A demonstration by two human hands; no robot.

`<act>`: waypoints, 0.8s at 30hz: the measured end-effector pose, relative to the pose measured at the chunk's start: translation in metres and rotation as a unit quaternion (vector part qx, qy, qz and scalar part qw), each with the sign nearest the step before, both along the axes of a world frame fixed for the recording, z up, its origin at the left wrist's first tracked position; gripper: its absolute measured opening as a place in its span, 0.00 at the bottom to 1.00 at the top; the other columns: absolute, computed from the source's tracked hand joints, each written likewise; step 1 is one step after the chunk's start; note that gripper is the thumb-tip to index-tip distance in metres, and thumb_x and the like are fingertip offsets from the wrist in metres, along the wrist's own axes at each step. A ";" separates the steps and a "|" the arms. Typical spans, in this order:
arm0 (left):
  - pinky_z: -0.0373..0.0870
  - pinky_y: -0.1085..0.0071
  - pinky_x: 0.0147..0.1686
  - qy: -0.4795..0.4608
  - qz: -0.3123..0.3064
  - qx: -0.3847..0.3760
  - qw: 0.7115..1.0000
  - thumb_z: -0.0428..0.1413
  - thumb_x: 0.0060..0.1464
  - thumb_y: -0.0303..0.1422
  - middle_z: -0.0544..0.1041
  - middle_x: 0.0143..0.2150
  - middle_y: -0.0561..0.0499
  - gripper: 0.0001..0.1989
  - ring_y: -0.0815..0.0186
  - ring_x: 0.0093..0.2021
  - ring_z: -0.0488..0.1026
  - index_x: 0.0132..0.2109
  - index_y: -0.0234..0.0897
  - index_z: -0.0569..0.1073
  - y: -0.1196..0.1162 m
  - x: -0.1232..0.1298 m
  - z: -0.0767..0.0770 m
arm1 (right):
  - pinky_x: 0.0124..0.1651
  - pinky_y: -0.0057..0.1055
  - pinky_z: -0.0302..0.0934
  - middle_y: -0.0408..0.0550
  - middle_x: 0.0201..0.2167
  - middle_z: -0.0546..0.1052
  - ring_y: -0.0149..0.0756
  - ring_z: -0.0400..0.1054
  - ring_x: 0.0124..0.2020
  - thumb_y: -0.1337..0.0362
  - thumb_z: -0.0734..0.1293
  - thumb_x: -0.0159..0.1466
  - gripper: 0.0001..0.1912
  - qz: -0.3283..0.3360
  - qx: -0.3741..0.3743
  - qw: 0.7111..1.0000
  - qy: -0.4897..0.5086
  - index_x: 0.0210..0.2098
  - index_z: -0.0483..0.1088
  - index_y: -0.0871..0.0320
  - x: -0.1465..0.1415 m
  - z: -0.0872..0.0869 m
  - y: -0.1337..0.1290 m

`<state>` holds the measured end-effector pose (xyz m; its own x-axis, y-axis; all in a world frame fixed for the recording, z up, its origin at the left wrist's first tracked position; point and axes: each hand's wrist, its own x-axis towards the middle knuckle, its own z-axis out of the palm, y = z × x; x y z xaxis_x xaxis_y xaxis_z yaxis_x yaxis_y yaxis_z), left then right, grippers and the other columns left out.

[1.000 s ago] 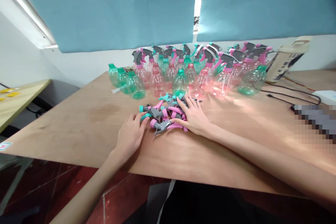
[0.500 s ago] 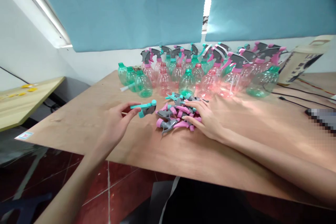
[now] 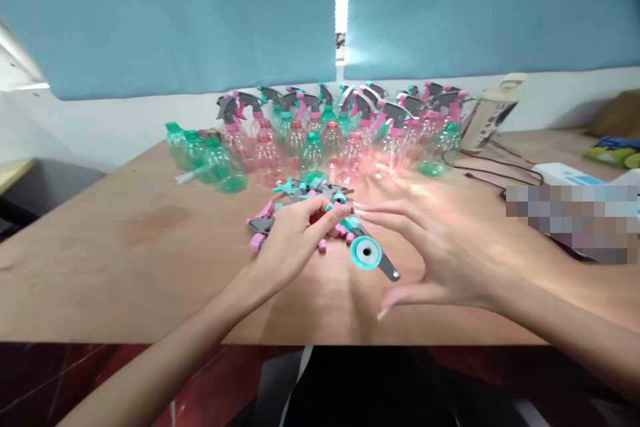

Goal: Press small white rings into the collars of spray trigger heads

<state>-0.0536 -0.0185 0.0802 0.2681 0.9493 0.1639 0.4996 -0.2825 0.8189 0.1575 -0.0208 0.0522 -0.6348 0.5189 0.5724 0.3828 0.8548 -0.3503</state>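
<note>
My left hand point(image 3: 295, 233) pinches a teal and grey spray head point(image 3: 367, 252) between thumb and fingers, above the pile. The spray head's round teal collar faces me, and its grey part points down to the right. Just right of it, my right hand point(image 3: 425, 253) is spread, thumb and fingers wide apart, holding nothing. Under and behind my left hand lies a heap of loose pink, grey and teal spray heads point(image 3: 260, 225), partly hidden by that hand.
Behind the heap stand several clear green bottles point(image 3: 314, 157) and pink bottles point(image 3: 270, 160), many topped with spray heads. A large beige bottle point(image 3: 490, 117), black cables point(image 3: 493, 170) and a white box point(image 3: 567, 175) are at the right. The wooden table point(image 3: 165, 267) has its front edge near me.
My left hand has carried the spray head right, over the heap, and its collar now faces me. My right hand has left the heap and spread open. The view has turned right.
</note>
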 end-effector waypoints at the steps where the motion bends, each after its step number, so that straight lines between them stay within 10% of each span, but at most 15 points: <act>1: 0.64 0.76 0.24 -0.009 -0.013 -0.012 1.000 0.48 0.59 0.44 0.70 0.25 0.54 0.19 0.70 0.24 0.69 0.27 0.36 0.66 0.005 0.007 -0.005 | 0.58 0.49 0.59 0.52 0.56 0.68 0.50 0.62 0.57 0.49 0.71 0.54 0.38 -0.012 -0.009 1.000 0.001 0.60 0.56 0.48 0.005 -0.004 -0.002; 6: 0.65 0.74 0.26 -0.012 -0.036 -0.016 0.999 0.47 0.60 0.44 0.71 0.25 0.53 0.18 0.69 0.25 0.69 0.28 0.36 0.65 0.024 0.035 -0.025 | 0.49 0.41 0.67 0.47 0.47 0.75 0.42 0.69 0.49 0.63 0.66 0.62 0.16 -0.078 -0.048 0.995 0.043 0.50 0.68 0.50 0.026 -0.024 0.001; 13: 0.67 0.73 0.28 -0.022 -0.065 -0.047 0.997 0.44 0.61 0.46 0.75 0.30 0.51 0.20 0.68 0.27 0.72 0.32 0.35 0.70 0.046 0.061 -0.041 | 0.45 0.40 0.67 0.50 0.43 0.72 0.41 0.69 0.44 0.64 0.66 0.61 0.13 -0.146 -0.074 0.985 0.050 0.46 0.69 0.53 0.050 -0.045 0.019; 19: 0.70 0.64 0.40 0.100 -0.086 0.005 0.991 0.49 0.59 0.42 0.75 0.45 0.46 0.29 0.59 0.41 0.74 0.64 0.42 0.52 0.029 0.078 -0.053 | 0.45 0.39 0.65 0.49 0.40 0.69 0.40 0.66 0.42 0.69 0.65 0.59 0.09 -0.181 -0.118 0.975 0.049 0.40 0.69 0.56 0.061 -0.053 0.049; 24: 0.70 0.62 0.45 0.127 -0.126 0.084 0.980 0.47 0.61 0.35 0.70 0.49 0.47 0.20 0.62 0.43 0.71 0.60 0.46 0.57 0.022 0.072 -0.071 | 0.46 0.40 0.65 0.51 0.42 0.68 0.41 0.64 0.43 0.71 0.65 0.58 0.13 -0.169 -0.117 0.979 0.009 0.43 0.68 0.57 0.059 -0.056 0.062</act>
